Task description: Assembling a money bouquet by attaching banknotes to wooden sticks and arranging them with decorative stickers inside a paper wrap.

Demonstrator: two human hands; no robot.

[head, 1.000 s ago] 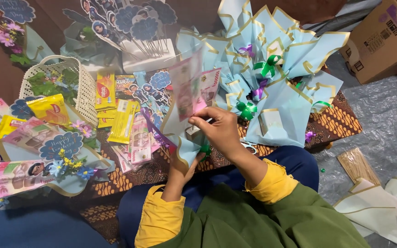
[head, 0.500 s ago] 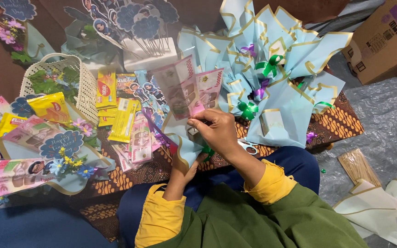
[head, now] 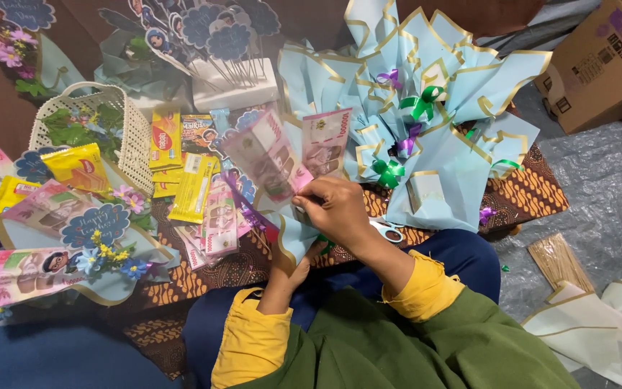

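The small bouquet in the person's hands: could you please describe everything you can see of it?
The small bouquet is a cone of pale blue wrapping paper with a gold edge, holding two pink banknotes fanned upward. It stands roughly upright over the patterned brown cloth. The right hand pinches it where the notes meet the wrap; the left hand grips the narrow base from below.

A home craft corner: floor-level batik cloth (head: pixel 527 191), paper-wrapped bouquets (head: pixel 433 122), cardboard box (head: pixel 599 65).
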